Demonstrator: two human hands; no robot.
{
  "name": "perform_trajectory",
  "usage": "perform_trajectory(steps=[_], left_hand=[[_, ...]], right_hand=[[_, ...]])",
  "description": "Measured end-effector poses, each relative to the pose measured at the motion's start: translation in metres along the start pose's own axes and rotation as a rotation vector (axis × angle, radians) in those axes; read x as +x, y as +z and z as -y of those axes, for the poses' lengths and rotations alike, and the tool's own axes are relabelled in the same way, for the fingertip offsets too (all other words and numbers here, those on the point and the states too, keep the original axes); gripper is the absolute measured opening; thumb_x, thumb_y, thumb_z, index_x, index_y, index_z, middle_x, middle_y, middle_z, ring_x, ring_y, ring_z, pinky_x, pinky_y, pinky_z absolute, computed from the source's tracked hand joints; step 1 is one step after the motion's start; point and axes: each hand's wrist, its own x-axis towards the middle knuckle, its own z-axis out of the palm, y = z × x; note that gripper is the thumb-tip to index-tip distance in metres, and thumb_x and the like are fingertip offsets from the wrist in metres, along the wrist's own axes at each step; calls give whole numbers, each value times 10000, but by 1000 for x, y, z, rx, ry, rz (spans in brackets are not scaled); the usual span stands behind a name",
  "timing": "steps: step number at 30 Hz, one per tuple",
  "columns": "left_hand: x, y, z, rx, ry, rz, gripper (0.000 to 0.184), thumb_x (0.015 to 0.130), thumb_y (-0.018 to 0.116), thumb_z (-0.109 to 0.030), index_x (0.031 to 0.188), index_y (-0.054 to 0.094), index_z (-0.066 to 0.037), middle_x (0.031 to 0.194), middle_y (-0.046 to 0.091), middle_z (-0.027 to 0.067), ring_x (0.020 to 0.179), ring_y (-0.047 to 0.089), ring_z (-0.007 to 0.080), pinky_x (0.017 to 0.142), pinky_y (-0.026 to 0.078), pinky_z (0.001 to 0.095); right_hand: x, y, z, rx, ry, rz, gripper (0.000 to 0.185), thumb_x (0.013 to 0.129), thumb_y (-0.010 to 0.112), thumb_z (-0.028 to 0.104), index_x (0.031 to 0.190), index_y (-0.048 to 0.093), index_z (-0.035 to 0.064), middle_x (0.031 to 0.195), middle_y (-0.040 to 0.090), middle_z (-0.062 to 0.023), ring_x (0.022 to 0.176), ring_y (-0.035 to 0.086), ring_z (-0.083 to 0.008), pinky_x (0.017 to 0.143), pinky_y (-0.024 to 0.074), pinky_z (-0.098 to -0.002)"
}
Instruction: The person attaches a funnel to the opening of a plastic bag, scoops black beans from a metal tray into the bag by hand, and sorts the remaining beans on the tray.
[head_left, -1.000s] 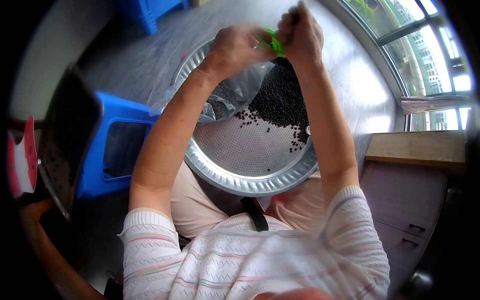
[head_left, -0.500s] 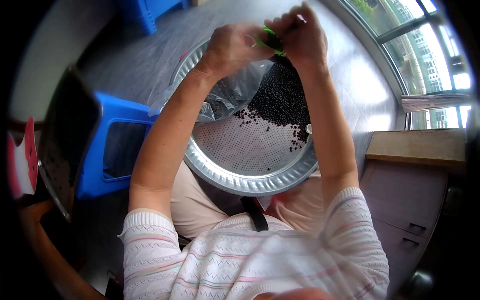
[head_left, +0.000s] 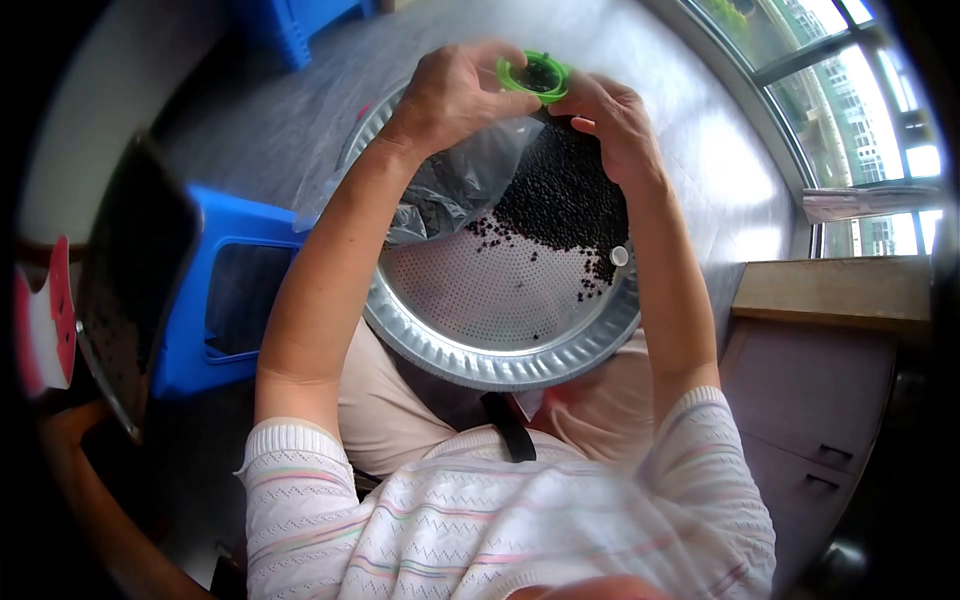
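A small round container with a bright green rim (head_left: 552, 97) is between my two hands above the far side of a metal tray. Dark bits show inside its mouth; its lower body is hidden. My left hand (head_left: 452, 98) grips the rim from the left, its fingers slightly blurred. From the right, my right hand (head_left: 615, 118) pinches the other side of the rim. Below them, the perforated round tray (head_left: 480, 372) holds a heap of small black beads or seeds (head_left: 562, 195). A clear plastic bag (head_left: 455, 185) with dark contents lies at the tray's left, partly under my left forearm.
A small white round cap (head_left: 619, 256) sits at the tray's right rim. The tray rests over my lap. To the left are a blue plastic stool (head_left: 185, 300) and a dark chair. A cabinet (head_left: 805, 400) stands at right, below a window.
My right hand has come down from above the green-rimmed container to its right side. The container has tilted so its mouth now faces me. The bag and the heap look the same.
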Motion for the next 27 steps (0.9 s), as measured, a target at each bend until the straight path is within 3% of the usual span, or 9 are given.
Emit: perform_trajectory(steps=[6, 9, 17, 27], left_hand=[[0, 1, 3, 18, 65, -18, 678, 686, 812, -236, 1234, 500, 13, 1078, 639, 116, 1000, 618, 192, 886, 492, 302], [0, 0, 2, 53, 40, -2, 751, 673, 820, -273, 1265, 475, 33, 1096, 629, 126, 1010, 611, 199, 883, 491, 306], [-1, -3, -4, 114, 51, 45, 730, 700, 805, -285, 1256, 478, 58, 1034, 642, 107, 982, 611, 173, 864, 488, 272], [5, 0, 4, 155, 69, 33, 659, 699, 799, -301, 1195, 521, 32, 996, 647, 94, 937, 619, 157, 840, 498, 257]], right_hand=[[0, 2, 3, 44, -85, 8, 315, 910, 579, 286, 996, 660, -7, 804, 667, -60, 774, 622, -113, 738, 481, -253], [-1, -1, 4, 21, -110, 11, 297, 914, 576, 263, 987, 663, -11, 798, 664, -59, 765, 616, -109, 743, 486, -250], [0, -2, 2, 4, -185, 98, 310, 909, 585, 275, 1003, 663, -10, 816, 668, -57, 781, 615, -106, 749, 481, -242], [1, -2, -8, 30, -63, 90, 300, 903, 584, 303, 994, 670, 30, 807, 675, -35, 767, 627, -92, 689, 446, -234]])
